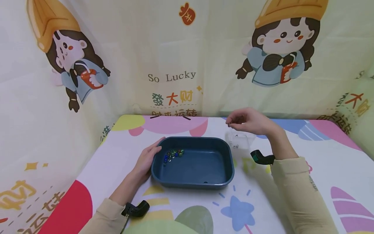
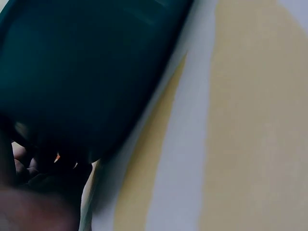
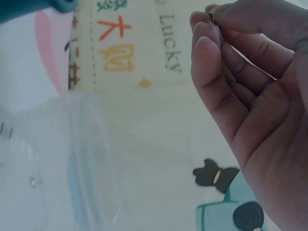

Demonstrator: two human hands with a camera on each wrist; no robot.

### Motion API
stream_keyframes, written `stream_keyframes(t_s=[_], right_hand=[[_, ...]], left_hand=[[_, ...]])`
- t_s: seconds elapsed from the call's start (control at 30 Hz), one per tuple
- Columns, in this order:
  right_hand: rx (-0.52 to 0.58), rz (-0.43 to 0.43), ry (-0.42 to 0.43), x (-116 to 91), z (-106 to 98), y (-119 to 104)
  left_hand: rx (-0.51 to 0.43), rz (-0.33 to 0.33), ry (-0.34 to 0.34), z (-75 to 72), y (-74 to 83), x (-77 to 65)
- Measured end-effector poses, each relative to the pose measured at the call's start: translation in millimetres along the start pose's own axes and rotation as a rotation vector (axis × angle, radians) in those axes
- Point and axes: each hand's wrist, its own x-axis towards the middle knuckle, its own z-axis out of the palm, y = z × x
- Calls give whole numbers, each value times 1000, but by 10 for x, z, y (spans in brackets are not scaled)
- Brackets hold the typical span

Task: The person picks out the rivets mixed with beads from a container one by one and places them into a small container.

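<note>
A dark blue basin (image 1: 198, 169) stands on the table, with several coloured glass marbles (image 1: 174, 153) gathered at its left end. A small dark spot lies by its near wall. My left hand (image 1: 146, 159) grips the basin's left side, thumb over the rim; the left wrist view shows the fingers dark against the outer wall. Raised over a clear plastic box (image 1: 246, 140), my right hand (image 1: 248, 122) pinches a small dark marble (image 3: 210, 16) between thumb and fingertip, mostly covered by them. A few clear marbles (image 1: 235, 146) lie in the box.
The clear box stands just right of the basin's far corner. A patterned cloth (image 1: 239, 211) covers the table. Behind the far edge hangs a printed curtain (image 1: 216, 65). Each wrist wears a black camera mount (image 1: 136, 209).
</note>
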Motion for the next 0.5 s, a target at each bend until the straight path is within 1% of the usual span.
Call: stream_keyframes(t_s=[0.13, 0.3, 0.5], right_hand=[[-16, 14, 34, -50, -27, 109], [-59, 63, 43, -81, -29, 208], [-105, 112, 60, -96, -19, 272]], left_hand=[[-8, 0, -6, 28, 6, 15], [-19, 8, -10, 51, -13, 16], [-35, 18, 4, 28, -29, -2]])
